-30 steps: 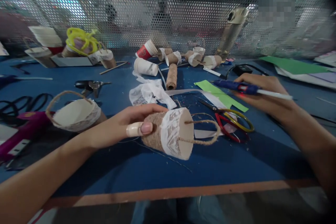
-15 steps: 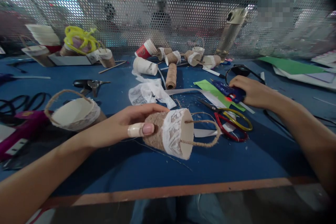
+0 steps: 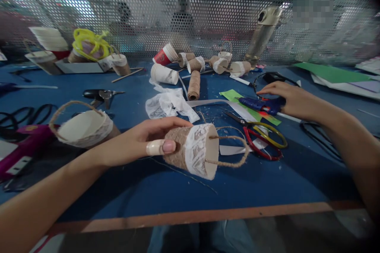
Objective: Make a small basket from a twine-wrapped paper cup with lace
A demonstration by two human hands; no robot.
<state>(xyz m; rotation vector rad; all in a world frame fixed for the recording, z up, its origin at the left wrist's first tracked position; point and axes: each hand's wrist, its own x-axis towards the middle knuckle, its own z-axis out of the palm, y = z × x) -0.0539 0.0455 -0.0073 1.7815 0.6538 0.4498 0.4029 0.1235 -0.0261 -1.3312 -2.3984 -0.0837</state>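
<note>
My left hand [image 3: 154,142], with a bandage on its thumb, is closed around a paper cup [image 3: 175,148] wrapped in brown twine. The cup lies on its side, mouth to the right, with a white lace band [image 3: 197,150] near the rim and a twine handle [image 3: 242,160] looping out. At the right, my right hand [image 3: 293,102] has its fingers stretched out over the back of a blue glue gun [image 3: 261,104]; its thumb side is hidden. The gun rests over a green paper strip [image 3: 231,95]. Scissors [image 3: 267,142] with red and yellow handles lie just below.
Another lace-trimmed cup [image 3: 84,128] stands left of my left hand, beside a magenta tool [image 3: 26,146]. White lace [image 3: 170,104], a twine spool [image 3: 194,85] and a black-handled tool [image 3: 102,95] lie farther back. A bottle [image 3: 263,35] leans on the mesh screen [image 3: 142,16].
My right hand has loosened its fingers from the glue gun and shifted slightly right. The gun now lies flatter. My left hand and its cup have barely moved.
</note>
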